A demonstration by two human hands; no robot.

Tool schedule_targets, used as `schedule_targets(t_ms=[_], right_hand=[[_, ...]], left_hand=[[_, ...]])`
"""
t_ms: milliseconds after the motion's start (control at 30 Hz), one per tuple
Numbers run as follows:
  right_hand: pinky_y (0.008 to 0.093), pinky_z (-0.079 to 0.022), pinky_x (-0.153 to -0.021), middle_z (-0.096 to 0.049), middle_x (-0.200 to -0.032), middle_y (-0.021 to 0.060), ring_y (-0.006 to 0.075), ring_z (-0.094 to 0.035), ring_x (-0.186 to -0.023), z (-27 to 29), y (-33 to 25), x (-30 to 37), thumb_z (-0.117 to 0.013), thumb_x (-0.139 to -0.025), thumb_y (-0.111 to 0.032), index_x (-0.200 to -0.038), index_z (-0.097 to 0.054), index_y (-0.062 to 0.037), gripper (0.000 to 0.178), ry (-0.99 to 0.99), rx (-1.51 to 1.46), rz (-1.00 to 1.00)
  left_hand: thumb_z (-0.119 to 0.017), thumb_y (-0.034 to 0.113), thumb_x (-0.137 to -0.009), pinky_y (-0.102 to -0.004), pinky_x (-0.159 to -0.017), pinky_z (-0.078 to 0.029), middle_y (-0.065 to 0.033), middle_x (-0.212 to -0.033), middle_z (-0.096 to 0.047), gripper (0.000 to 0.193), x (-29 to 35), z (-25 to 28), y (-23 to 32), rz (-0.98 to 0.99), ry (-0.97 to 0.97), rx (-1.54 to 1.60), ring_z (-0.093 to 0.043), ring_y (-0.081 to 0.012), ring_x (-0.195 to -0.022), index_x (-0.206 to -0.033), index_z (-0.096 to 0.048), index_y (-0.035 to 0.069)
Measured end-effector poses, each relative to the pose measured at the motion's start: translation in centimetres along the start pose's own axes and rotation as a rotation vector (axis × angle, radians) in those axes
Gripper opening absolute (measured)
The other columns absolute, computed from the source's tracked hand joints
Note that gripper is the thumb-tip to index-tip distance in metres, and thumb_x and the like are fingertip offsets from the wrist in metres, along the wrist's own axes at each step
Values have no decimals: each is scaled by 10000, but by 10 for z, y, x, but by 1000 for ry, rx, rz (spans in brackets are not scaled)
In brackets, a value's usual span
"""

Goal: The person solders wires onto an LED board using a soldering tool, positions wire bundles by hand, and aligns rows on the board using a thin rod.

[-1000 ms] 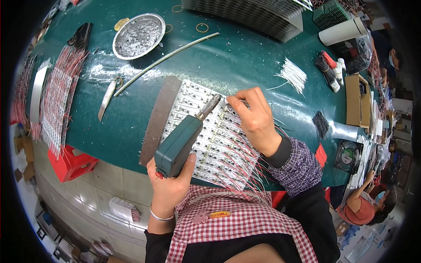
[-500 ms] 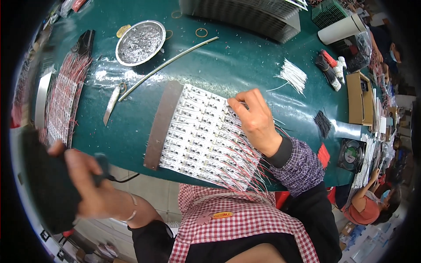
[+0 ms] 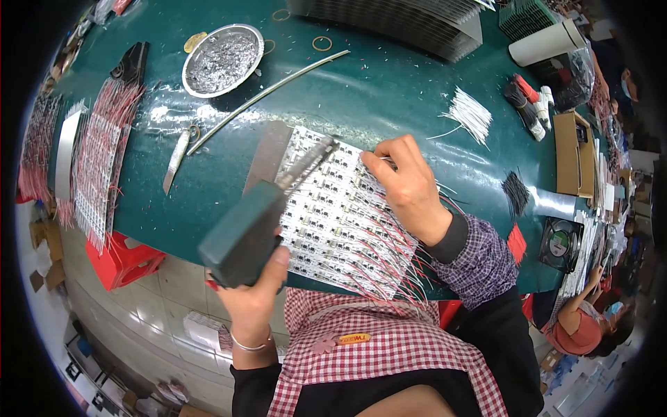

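My left hand [image 3: 253,302] grips a dark green soldering gun [image 3: 242,233], its metal barrel angled up and right over a panel of small white circuit boards [image 3: 309,222]. The tip is near the panel's upper edge; whether it touches cannot be made out. My right hand [image 3: 411,191] rests over the panel's upper right, thumb and forefinger pinched together. Anything thin between those fingertips is hidden. Red and white wires [image 3: 392,260] spread from the panel's right part past the table edge. A brown strip [image 3: 269,149] lies along the panel's left side, partly behind the gun.
Farther back stand a metal bowl of solder scraps [image 3: 257,42] and a rack of panels [image 3: 389,28]. A taped blade [image 3: 177,160] and a pale rod [image 3: 278,87] lie left. White wires [image 3: 469,118], black wires [image 3: 515,194] and a small fan [image 3: 561,242] are right. Wired panels [image 3: 97,160] lie far left.
My left hand has brought the soldering gun from the far left to over the panel. My right hand stays at nearly the same spot, still pinched.
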State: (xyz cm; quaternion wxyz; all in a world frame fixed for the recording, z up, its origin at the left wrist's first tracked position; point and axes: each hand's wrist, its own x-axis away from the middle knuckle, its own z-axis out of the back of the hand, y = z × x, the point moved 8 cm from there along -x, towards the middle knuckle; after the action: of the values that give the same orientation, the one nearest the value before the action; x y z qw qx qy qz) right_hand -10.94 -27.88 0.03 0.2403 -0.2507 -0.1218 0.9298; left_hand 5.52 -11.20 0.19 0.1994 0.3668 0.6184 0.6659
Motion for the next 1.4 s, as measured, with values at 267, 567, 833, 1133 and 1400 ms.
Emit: schedule_targets(t_ms=[267, 567, 833, 1133, 1400], right_hand=[[342, -494, -685, -541, -940, 112, 259, -536, -878, -5, -4, -1, -639, -713, 48, -1005, -624, -7, 298, -18, -8, 26], [340, -502, -686, -542, -944, 114, 261, -538, -888, -6, -4, -2, -641, -718, 49, -1008, -626, -6, 296, -35, 11, 11], [346, -505, -689, -538, -945, 120, 268, -533, -894, -6, -4, -2, -633, -717, 52, -1015, -627, -2, 303, -48, 14, -14], [348, -505, -693, -536, -950, 124, 272, -529, -898, -6, -4, -2, -623, -715, 57, -1030, -621, 5, 319, -53, 4, -18], [351, -504, -699, -547, -955, 116, 273, -537, -904, -4, -4, -1, -619, -700, 43, -1031, -617, 12, 333, -41, 3, -7]], left_hand=[[-694, -89, -783, -216, -464, -386, -64, -806, -640, 278, 3, -11, -23, -36, -52, -91, -528, -76, -533, -1050, -624, -49], [-709, -79, -782, -214, -478, -407, -47, -773, -642, 229, 2, -16, -26, -21, -64, -85, -549, -77, -569, -995, -637, -36], [-748, -13, -763, -243, -547, -449, -48, -774, -665, 169, -2, -20, -12, -161, -140, -265, -583, -89, -612, -907, -662, -30], [-726, -23, -781, -229, -539, -430, -51, -766, -648, 205, 6, -5, -22, -133, -61, -227, -571, -88, -600, -969, -648, -48], [-672, -74, -815, -206, -479, -362, -36, -728, -594, 303, 8, -2, -25, -145, -81, -202, -512, -67, -541, -1111, -606, -82]])
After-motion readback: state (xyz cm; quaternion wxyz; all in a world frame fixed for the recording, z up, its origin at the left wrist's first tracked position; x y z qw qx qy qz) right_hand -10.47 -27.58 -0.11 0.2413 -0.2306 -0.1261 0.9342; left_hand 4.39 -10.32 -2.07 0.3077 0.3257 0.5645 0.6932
